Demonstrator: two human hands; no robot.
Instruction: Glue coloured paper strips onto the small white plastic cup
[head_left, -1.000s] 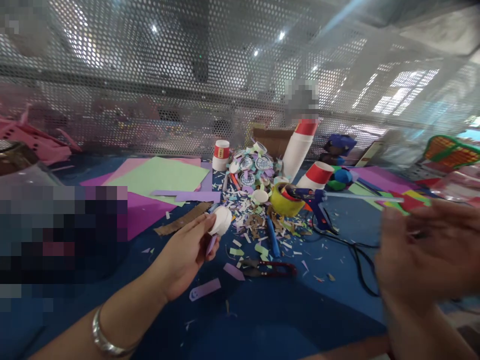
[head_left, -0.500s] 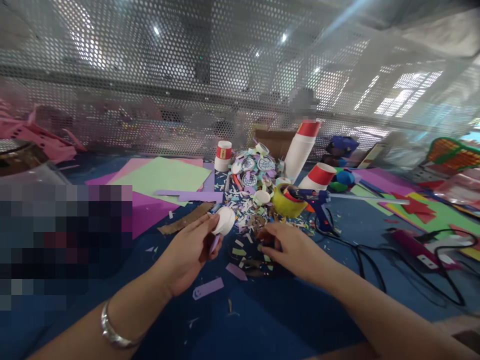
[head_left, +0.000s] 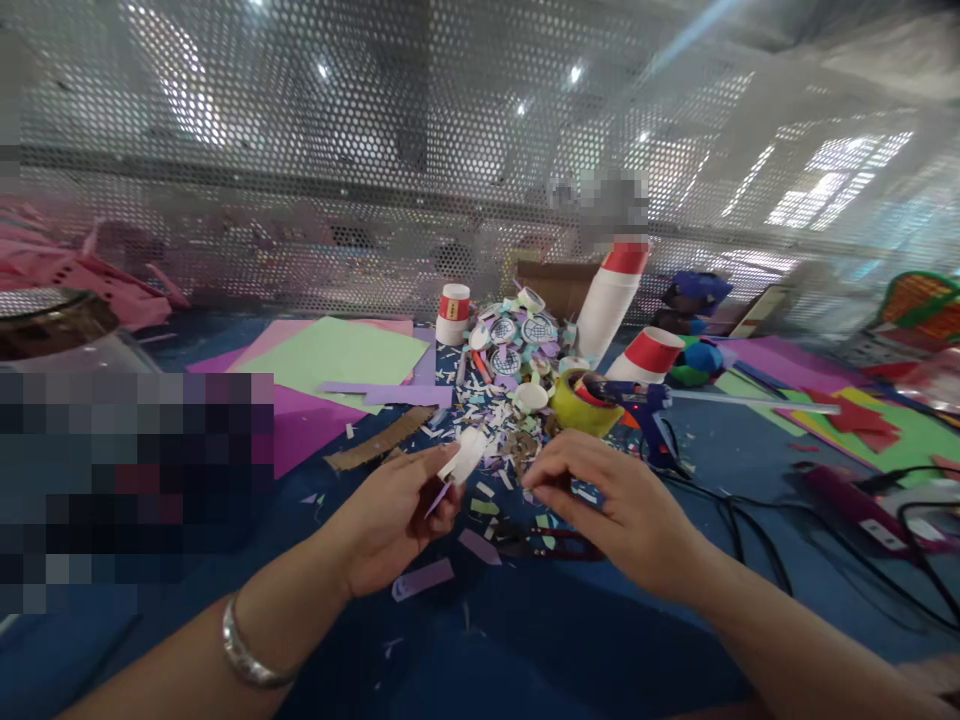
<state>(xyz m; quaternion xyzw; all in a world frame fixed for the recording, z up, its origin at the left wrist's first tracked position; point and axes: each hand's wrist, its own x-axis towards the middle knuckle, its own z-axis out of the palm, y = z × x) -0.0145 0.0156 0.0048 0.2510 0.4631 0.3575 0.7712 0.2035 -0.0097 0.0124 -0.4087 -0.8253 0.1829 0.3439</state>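
Note:
Between the thumb and fingers of my left hand [head_left: 397, 515] is a white paper disc [head_left: 470, 455], tilted nearly edge-on. A small purple paper strip [head_left: 438, 500] sticks out below it in the same grip. My right hand [head_left: 611, 500] is to the right, apart from the disc, its thumb and index finger pinched together; whatever may be between them is too small to make out. Dark scissors [head_left: 555, 543] lie under and beside it, partly hidden. Paper scraps [head_left: 480, 415] cover the table just beyond both hands, and purple cut pieces [head_left: 424, 580] lie nearer me.
Past the scraps stands a pile of decorated paper discs [head_left: 506, 360] with paper cups [head_left: 611, 300] around it. A blue glue gun [head_left: 645, 410] rests on a yellow tape roll [head_left: 577, 415], its cables trailing right. Coloured sheets [head_left: 330, 350] lie left, a power strip [head_left: 862, 510] right.
My left hand has turned the white disc from facing me to nearly edge-on. My right hand has lifted slightly from the scraps with its fingertips pinched. The view has shifted a little.

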